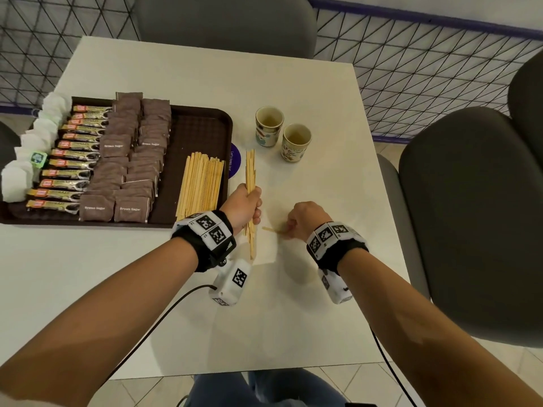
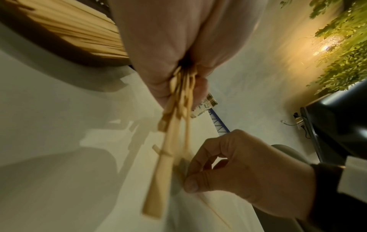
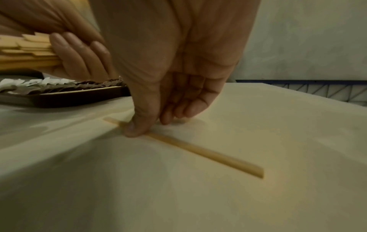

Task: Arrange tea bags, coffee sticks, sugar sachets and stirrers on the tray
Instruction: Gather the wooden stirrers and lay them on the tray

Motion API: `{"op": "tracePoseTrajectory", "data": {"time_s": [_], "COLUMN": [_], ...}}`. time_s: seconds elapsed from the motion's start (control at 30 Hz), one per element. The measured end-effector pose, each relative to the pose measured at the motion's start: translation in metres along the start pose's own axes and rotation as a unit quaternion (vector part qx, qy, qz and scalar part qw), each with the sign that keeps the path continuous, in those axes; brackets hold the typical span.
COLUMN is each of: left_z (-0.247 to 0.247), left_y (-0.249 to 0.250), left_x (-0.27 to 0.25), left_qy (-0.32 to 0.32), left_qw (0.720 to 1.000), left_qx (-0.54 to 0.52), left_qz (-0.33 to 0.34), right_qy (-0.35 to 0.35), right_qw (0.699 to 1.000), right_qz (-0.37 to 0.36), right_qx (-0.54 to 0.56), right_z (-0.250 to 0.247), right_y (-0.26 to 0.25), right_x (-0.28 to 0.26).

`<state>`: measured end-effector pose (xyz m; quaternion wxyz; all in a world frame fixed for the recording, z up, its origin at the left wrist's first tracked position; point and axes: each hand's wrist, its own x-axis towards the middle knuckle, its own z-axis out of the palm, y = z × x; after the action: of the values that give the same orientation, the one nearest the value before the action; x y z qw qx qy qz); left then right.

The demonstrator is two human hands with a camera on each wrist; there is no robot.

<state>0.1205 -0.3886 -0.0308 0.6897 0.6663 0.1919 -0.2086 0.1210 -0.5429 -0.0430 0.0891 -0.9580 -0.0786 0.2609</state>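
A brown tray [image 1: 199, 118] on the white table holds white tea bags [image 1: 29, 154] along its left side. Beside them lie coffee sticks [image 1: 70, 163], brown sugar sachets [image 1: 132, 160] and a row of wooden stirrers [image 1: 201, 183]. Just right of the tray, my left hand [image 1: 255, 207] grips a bundle of stirrers [image 1: 250, 168] above the table; the bundle [image 2: 172, 141] shows blurred in the left wrist view. My right hand [image 1: 286, 229] pinches a single stirrer [image 1: 270, 229] lying flat on the table, thumb on top of the stirrer [image 3: 198, 150].
Two patterned paper cups [image 1: 269, 126] [image 1: 296, 142] stand right of the tray's far corner. A purple round sticker [image 1: 235, 160] shows by the tray's right rim. Dark chairs [image 1: 470, 215] stand at the right and far sides. The table's near edge is close to my body.
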Motion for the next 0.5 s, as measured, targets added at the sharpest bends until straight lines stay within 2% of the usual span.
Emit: {"op": "tracePoseTrajectory", "data": {"time_s": [0.17, 0.27, 0.4, 0.5], "left_z": [-0.007, -0.011, -0.021, -0.031], "left_y": [-0.002, -0.005, -0.008, -0.008], "left_x": [0.000, 0.000, -0.002, -0.003], "left_qy": [0.005, 0.012, 0.015, 0.014], "left_qw": [1.000, 0.999, 0.999, 0.999], "left_qx": [0.020, 0.030, 0.037, 0.047], "left_qz": [0.017, 0.022, 0.016, 0.013], "right_qy": [-0.039, -0.019, 0.057, 0.108], "right_qw": [0.999, 1.000, 0.989, 0.958], "right_qz": [0.004, 0.013, 0.036, 0.019], "right_qx": [-0.016, 0.008, 0.129, 0.267], "right_z": [-0.001, 0.001, -0.005, -0.015], "right_y": [-0.007, -0.007, -0.022, -0.043], "right_x": [0.002, 0.001, 0.005, 0.009]}}
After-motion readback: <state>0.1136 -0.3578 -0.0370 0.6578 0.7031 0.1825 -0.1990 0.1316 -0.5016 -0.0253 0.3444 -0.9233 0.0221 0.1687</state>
